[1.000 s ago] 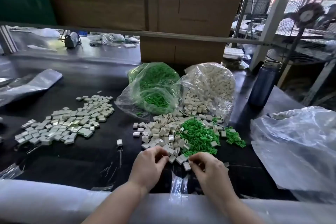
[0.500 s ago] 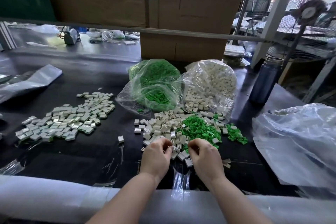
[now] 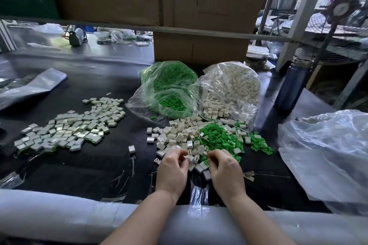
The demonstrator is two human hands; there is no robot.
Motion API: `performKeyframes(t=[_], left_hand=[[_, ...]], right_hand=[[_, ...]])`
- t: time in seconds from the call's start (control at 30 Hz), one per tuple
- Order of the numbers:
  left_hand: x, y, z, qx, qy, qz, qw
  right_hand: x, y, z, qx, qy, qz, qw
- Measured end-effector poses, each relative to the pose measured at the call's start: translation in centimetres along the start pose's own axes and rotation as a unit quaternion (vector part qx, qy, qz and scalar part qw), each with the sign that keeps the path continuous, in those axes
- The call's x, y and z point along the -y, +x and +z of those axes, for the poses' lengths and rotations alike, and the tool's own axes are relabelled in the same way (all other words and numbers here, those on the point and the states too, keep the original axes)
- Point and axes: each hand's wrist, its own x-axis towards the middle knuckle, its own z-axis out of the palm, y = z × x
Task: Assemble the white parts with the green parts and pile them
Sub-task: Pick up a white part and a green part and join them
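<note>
At twelve o'clock, bags of green parts [image 3: 169, 89] and white parts [image 3: 233, 87]; loose white parts [image 3: 179, 135] lie beyond the curled left hand [image 3: 172, 169] and right hand [image 3: 226, 169], contents unclear. Both hands have advanced since earlier.

Both hands, left hand [image 3: 172, 169] and right hand [image 3: 225, 169], fingers curled, at the loose white parts [image 3: 177, 135] and green parts [image 3: 221, 139].

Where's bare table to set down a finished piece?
Free: dark strip between the assembled pile and loose white parts, holding one stray piece; also near the front edge left of the left hand. Crowded: around both bags and loose green parts.
</note>
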Motion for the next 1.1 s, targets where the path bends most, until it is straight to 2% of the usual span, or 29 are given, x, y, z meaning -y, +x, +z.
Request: performKeyframes(t=[0.17, 0.73, 1.1], left_hand=[[0.2, 0.2, 0.1, -0.005, 0.006, 0.008, 1.0], [0.0, -0.5, -0.1, 0.001, 0.034, 0.058, 0.998], [-0.1, -0.8, -0.3, 0.039, 0.056, 0.044, 0.997]], right_hand=[[-0.1, -0.1, 0.3, -0.01, -0.006, -0.018, 1.0], [-0.6, -0.4, 0.3, -0.01, -0.031, 0.018, 0.999], [-0.6, -0.8, 0.0, -0.01, -0.061, 0.042, 0.997]])
